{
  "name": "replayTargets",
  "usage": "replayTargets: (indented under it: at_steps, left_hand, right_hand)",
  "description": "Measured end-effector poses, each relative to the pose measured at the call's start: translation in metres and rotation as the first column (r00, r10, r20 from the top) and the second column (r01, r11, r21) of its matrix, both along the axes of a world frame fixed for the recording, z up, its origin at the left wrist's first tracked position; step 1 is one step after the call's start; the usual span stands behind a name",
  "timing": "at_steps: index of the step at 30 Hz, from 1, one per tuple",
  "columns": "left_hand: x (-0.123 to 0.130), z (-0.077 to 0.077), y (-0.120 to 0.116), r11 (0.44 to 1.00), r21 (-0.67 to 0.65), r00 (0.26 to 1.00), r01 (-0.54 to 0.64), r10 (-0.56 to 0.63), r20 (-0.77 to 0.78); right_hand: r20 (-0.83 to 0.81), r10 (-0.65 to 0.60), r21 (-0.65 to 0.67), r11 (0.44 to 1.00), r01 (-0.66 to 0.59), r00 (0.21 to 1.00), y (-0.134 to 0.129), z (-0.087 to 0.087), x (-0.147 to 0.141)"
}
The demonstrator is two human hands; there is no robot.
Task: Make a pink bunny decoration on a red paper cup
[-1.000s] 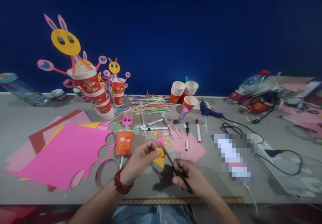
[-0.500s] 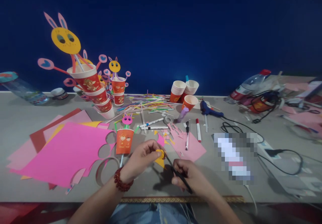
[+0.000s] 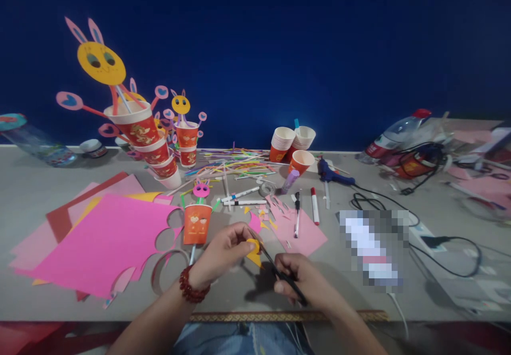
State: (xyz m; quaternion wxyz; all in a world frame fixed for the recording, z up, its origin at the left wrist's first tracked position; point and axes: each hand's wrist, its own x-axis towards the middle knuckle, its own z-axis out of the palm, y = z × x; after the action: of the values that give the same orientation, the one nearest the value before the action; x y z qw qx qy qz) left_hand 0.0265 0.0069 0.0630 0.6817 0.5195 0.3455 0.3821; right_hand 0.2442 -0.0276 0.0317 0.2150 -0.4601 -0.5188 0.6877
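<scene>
My left hand, with a red beaded bracelet at the wrist, pinches a small piece of yellow paper. My right hand is closed round the black scissors, whose blades reach to the yellow paper. Just below the pinched piece shows a pointed yellow part; whether it is joined on cannot be made out. An orange paper cup with a pink paper face above it stands left of my left hand. Pink paper lies beyond my right hand.
Large pink sheets and a tape roll lie left. Decorated stacked cups stand behind them. Straws, markers, plain cups and a glue gun are farther back. Cables and a blurred-out object are right.
The scissors and my right hand have shifted very slightly at the yellow paper. My left hand still pinches the piece. The view has moved a little.
</scene>
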Motion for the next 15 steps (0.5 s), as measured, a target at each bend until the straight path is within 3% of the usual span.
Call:
replayTargets:
  at_steps: [8,15]
  left_hand:
    - [0.0003,-0.0005,0.0010,1.000,-0.024,1.000,0.005,-0.005,-0.002]
    - [0.0002,0.0012,0.0010,0.998,-0.055,1.000,0.016,-0.014,0.026]
  right_hand:
    - [0.052,-0.010,0.037,0.999,0.008,0.999,0.0001,0.0008,-0.0001]
    - [0.140,-0.041,0.215,0.977,0.011,0.989,0.0049,0.0051,0.0021]
